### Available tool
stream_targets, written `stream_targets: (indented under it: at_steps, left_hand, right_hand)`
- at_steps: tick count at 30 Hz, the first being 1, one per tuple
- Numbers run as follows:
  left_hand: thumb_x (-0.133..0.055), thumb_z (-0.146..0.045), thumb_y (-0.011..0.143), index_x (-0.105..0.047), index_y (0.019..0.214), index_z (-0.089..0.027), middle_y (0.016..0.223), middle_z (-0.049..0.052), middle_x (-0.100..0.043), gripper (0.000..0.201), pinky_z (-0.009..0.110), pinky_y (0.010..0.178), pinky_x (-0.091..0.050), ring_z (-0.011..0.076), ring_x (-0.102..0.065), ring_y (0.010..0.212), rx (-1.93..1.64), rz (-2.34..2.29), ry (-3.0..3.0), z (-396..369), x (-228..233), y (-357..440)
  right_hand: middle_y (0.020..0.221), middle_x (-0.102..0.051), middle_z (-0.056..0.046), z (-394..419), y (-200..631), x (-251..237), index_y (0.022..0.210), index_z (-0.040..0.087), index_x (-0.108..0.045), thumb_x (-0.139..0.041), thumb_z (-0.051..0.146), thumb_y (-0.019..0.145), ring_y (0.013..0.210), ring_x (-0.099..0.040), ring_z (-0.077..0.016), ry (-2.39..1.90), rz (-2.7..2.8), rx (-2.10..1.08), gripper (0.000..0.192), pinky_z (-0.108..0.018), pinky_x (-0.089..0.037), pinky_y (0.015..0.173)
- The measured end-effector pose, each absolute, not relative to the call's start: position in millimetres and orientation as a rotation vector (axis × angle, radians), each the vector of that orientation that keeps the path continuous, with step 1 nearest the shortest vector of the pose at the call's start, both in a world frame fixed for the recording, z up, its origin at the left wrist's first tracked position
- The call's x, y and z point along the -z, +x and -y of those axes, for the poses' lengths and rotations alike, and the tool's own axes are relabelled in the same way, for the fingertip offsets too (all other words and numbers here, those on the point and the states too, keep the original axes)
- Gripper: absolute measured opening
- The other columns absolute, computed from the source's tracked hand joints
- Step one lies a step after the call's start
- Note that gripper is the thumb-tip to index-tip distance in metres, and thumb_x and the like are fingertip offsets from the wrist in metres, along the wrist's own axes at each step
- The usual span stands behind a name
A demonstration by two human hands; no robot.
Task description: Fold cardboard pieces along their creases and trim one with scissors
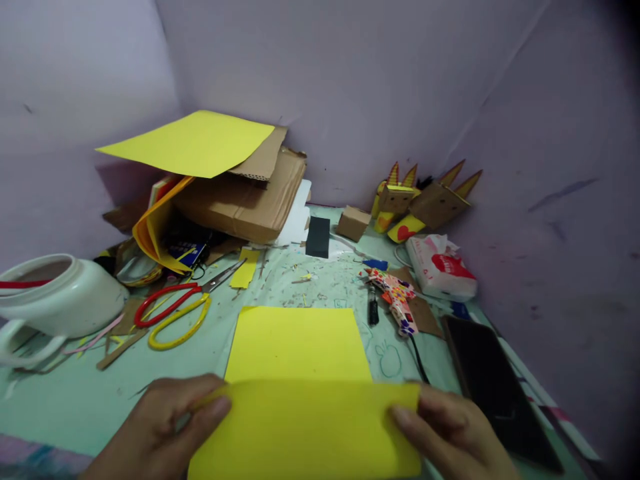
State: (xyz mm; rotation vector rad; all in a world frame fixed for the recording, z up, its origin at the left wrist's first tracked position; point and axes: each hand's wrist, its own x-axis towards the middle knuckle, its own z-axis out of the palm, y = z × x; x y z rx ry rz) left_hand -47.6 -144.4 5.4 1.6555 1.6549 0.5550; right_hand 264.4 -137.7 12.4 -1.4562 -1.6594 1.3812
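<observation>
Nearest, at six o'clock, both hands pinch a yellow paper sheet point(300, 373) that lies on the pale green table point(60, 400): the left hand point(160, 427) grips its near-left corner between thumb and fingers, and the right hand point(450, 433) clamps the near-right corner the same way. The near part of the sheet is lifted and curled toward the far part, which lies flat on the table. It looks light, thin and floppy, easy to crease or tear, so the corners and edges seem the sensible places to hold, with a gentle pinch rather than a squeeze. At three o'clock a dark phone point(495, 387) lies flat, just beside the right hand. Further out, at ten o'clock, scissors point(175, 310) with red and yellow handles rest near a white ceramic pot point(60, 293) at nine. At one o'clock a glue gun point(395, 300) wrapped in a colourful pattern lies beside a tissue pack point(440, 267). Beyond, near twelve, a small black block point(318, 237) and a small cardboard box point(353, 222) sit on the table. Farthest back, at eleven o'clock, a stack of cardboard point(245, 193) carries another yellow sheet point(193, 143) on top, and at one o'clock cardboard figures point(425, 197) with pointed ears stand against the wall.
</observation>
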Motion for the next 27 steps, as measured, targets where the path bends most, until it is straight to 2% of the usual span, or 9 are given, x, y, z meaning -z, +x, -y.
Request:
stream_targets:
  at_steps: [6, 9, 12, 16, 19, 21, 23, 25, 27]
  left_hand:
    - [-0.031, -0.056, 0.079, -0.035, 0.057, -0.022, 0.055, -0.004, -0.037, 0.041, 0.025, 0.05, -0.026, 0.0137, -0.04, 0.053, -0.331, -1.888, 1.614, 92, -15, -41]
    - [-0.034, -0.045, 0.081, -0.035, 0.057, -0.022, 0.054, -0.003, -0.042, 0.034, 0.027, 0.053, -0.024, 0.0158, -0.044, 0.056, -0.201, -1.992, 1.744, 74, -14, -38]
    - [-0.036, -0.043, 0.083, -0.037, 0.058, -0.022, 0.056, -0.001, -0.049, 0.032, 0.029, 0.054, -0.022, 0.019, -0.049, 0.059, -0.053, -2.079, 1.869, 62, -16, -34]
    - [-0.034, -0.039, 0.087, -0.043, 0.065, -0.022, 0.069, 0.002, -0.058, 0.029, 0.031, 0.058, -0.027, 0.0236, -0.057, 0.071, 0.01, -2.085, 2.03, 52, -15, -31]
    - [-0.034, -0.033, 0.087, -0.053, 0.086, -0.022, 0.096, 0.005, -0.061, 0.022, 0.034, 0.064, -0.034, 0.027, -0.06, 0.085, 0.013, -2.069, 2.075, 48, -12, -30]
    - [-0.035, -0.031, 0.087, -0.049, 0.111, -0.022, 0.119, 0.008, -0.053, 0.029, 0.037, 0.068, -0.038, 0.0283, -0.059, 0.093, 0.015, -2.05, 2.072, 46, -12, -29]
    - [-0.035, -0.027, 0.086, -0.04, 0.125, -0.022, 0.131, 0.01, -0.043, 0.04, 0.039, 0.07, -0.04, 0.0284, -0.059, 0.096, 0.034, -2.015, 2.074, 43, -14, -27]
    - [-0.034, -0.024, 0.086, -0.043, 0.124, -0.02, 0.126, 0.01, -0.046, 0.039, 0.04, 0.073, -0.041, 0.028, -0.059, 0.094, 0.07, -1.945, 2.092, 41, -17, -27]
    - [-0.036, -0.023, 0.085, -0.051, 0.114, -0.021, 0.113, 0.009, -0.054, 0.033, 0.041, 0.076, -0.04, 0.0286, -0.059, 0.094, 0.077, -1.855, 2.118, 37, -20, -28]
  right_hand:
    - [0.056, -0.05, 0.001, 82, 235, 11, 0.064, 0.02, -0.049, -0.042, 0.057, 0.081, 0.053, -0.045, -0.0134, -1.71, 1.661, -1.056, 0.042, -0.023, -0.031, 0.046]
    - [0.05, -0.046, 0.003, 70, 232, 17, 0.059, 0.022, -0.043, -0.038, 0.054, 0.083, 0.049, -0.045, -0.014, -1.85, 1.819, -0.735, 0.041, -0.025, -0.025, 0.047]
    - [0.05, -0.053, 0.001, 65, 228, 16, 0.063, 0.022, -0.049, -0.037, 0.048, 0.085, 0.049, -0.052, -0.0173, -1.952, 1.947, -0.485, 0.036, -0.027, -0.024, 0.05]
    - [0.065, -0.064, -0.003, 58, 223, 16, 0.07, 0.022, -0.054, -0.041, 0.035, 0.087, 0.06, -0.061, -0.0219, -2.02, 2.072, -0.228, 0.025, -0.029, -0.027, 0.052]
    - [0.083, -0.066, -0.005, 54, 219, 14, 0.08, 0.02, -0.058, -0.043, 0.023, 0.088, 0.064, -0.063, -0.0216, -2.121, 2.163, -0.126, 0.017, -0.029, -0.029, 0.05]
    - [0.102, -0.065, -0.007, 52, 216, 10, 0.098, 0.019, -0.058, -0.043, 0.017, 0.087, 0.065, -0.064, -0.0198, -2.182, 2.203, -0.131, 0.019, -0.029, -0.029, 0.049]
    - [0.122, -0.057, -0.008, 49, 213, 3, 0.118, 0.02, -0.051, -0.044, 0.012, 0.085, 0.068, -0.066, -0.0186, -2.196, 2.27, -0.165, 0.035, -0.028, -0.03, 0.048]
    - [0.13, -0.052, -0.008, 45, 211, -5, 0.126, 0.022, -0.046, -0.044, 0.008, 0.083, 0.072, -0.067, -0.019, -2.176, 2.37, -0.199, 0.045, -0.028, -0.029, 0.048]
    - [0.123, -0.057, -0.008, 39, 210, -10, 0.119, 0.023, -0.053, -0.045, 0.009, 0.083, 0.073, -0.067, -0.021, -2.154, 2.443, -0.213, 0.04, -0.029, -0.028, 0.048]
